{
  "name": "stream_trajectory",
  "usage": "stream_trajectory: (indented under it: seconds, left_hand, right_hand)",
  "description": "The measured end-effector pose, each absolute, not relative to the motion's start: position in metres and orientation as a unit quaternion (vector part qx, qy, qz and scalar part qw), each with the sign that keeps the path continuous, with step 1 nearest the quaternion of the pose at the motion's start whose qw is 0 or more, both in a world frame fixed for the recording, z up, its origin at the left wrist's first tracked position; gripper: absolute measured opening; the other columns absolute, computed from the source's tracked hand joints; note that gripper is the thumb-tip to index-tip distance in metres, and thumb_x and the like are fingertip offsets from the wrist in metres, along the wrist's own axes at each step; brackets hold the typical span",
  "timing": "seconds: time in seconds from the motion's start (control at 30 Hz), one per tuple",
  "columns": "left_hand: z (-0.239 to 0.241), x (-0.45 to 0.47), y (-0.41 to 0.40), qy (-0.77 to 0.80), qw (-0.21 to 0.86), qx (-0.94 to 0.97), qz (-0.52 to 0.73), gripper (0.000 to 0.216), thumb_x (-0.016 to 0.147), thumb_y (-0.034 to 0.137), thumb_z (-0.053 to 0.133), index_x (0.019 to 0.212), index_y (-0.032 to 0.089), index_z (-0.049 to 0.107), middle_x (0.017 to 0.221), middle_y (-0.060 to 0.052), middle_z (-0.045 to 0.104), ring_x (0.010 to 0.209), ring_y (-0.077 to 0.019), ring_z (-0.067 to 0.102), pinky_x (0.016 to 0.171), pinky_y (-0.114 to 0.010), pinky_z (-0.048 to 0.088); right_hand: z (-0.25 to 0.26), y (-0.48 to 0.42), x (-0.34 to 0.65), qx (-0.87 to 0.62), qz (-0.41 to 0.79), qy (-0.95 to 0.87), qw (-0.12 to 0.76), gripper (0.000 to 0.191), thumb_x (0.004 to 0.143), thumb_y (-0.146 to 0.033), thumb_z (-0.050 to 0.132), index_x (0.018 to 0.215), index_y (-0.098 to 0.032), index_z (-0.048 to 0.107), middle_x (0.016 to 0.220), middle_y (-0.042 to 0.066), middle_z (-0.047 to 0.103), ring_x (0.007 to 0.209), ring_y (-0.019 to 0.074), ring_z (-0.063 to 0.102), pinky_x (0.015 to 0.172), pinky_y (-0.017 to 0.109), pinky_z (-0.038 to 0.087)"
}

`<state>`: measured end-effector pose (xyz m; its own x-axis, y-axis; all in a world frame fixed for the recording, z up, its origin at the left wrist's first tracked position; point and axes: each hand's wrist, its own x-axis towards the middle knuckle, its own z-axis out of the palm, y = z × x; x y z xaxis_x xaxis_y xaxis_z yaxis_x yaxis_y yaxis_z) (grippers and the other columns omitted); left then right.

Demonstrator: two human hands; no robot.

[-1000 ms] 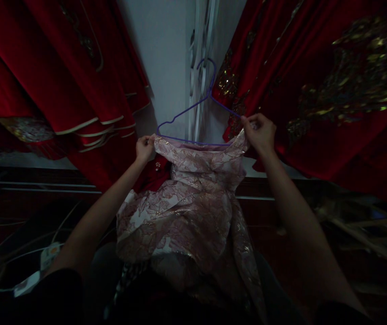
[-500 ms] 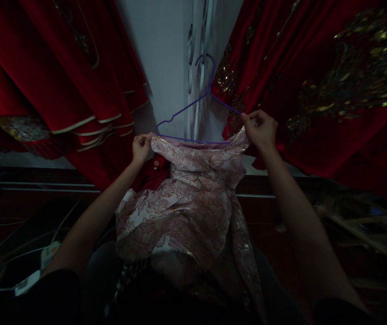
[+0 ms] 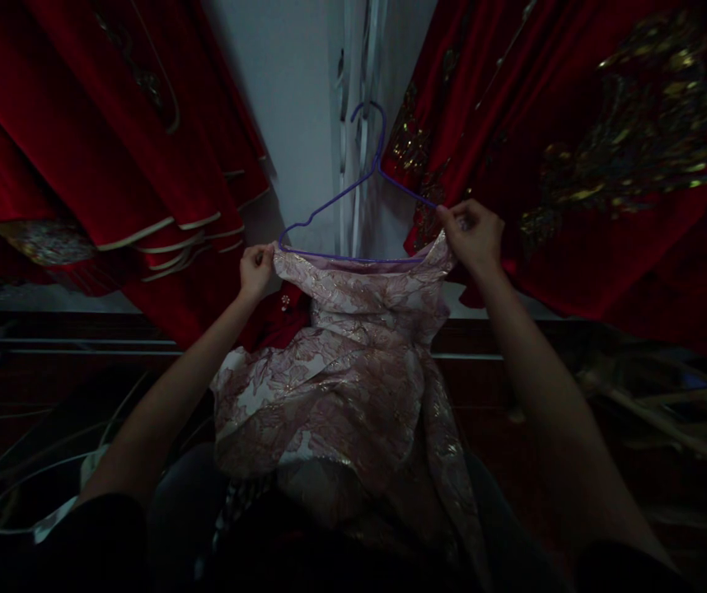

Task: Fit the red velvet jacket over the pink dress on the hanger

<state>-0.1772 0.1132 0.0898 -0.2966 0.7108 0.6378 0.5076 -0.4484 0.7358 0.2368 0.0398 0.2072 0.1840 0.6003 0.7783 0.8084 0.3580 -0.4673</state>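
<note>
- One pink dress [image 3: 353, 371]
- One purple hanger [image 3: 378, 161], at its 12 o'clock
- One left hand [image 3: 257, 270], 10 o'clock, pinching one top corner
- One right hand [image 3: 475, 239], 2 o'clock, pinching another

**Patterned pink garment [image 3: 359, 371] pinched by top corners**

Left hand [image 3: 258, 272] grips one corner, right hand [image 3: 472, 237] the other. Between the hands spans a purple hanger [image 3: 339, 200]; red cloth [image 3: 551, 99] hangs beside each hand.
</note>
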Motion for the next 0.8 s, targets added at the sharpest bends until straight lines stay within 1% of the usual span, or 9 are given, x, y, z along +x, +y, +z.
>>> stream_trajectory:
  seconds: [0.17,0.47,0.6,0.8]
  left_hand:
    - [0.081,-0.180,0.104,0.531,0.087,0.582,0.609,0.033,0.084,0.049,0.055,0.079,0.018,0.066,0.082,-0.005,0.061,0.084,-0.0176,0.055,0.080,-0.030,0.044]
    - [0.091,-0.176,0.096,0.524,0.082,0.576,0.622,0.039,0.083,0.056,0.055,0.079,0.018,0.065,0.084,-0.005,0.060,0.084,-0.0170,0.055,0.080,-0.029,0.044]
    - [0.106,-0.170,0.100,0.502,0.064,0.593,0.626,0.040,0.084,0.056,0.054,0.081,0.019,0.066,0.084,-0.005,0.061,0.086,-0.0175,0.056,0.080,-0.029,0.044]
    - [0.134,-0.159,0.114,0.456,0.059,0.624,0.632,0.034,0.087,0.051,0.054,0.081,0.020,0.066,0.083,-0.004,0.062,0.084,-0.0174,0.056,0.082,-0.030,0.045]
  right_hand:
    - [0.207,0.040,0.236,-0.561,-0.098,-0.627,0.531,0.041,0.083,-0.061,0.052,0.078,-0.022,0.063,0.073,0.005,0.067,0.071,0.0204,0.061,0.070,0.034,0.048]
    - [0.207,0.040,0.237,-0.554,-0.107,-0.629,0.535,0.044,0.082,-0.064,0.052,0.077,-0.022,0.064,0.071,0.005,0.067,0.066,0.0191,0.060,0.067,0.035,0.049]
    - [0.207,0.041,0.238,-0.559,-0.112,-0.626,0.532,0.044,0.082,-0.064,0.052,0.077,-0.023,0.064,0.071,0.006,0.067,0.067,0.0191,0.060,0.066,0.034,0.048]
    - [0.207,0.041,0.239,-0.558,-0.113,-0.624,0.535,0.043,0.083,-0.064,0.052,0.076,-0.022,0.063,0.072,0.006,0.067,0.068,0.0199,0.060,0.068,0.035,0.048]
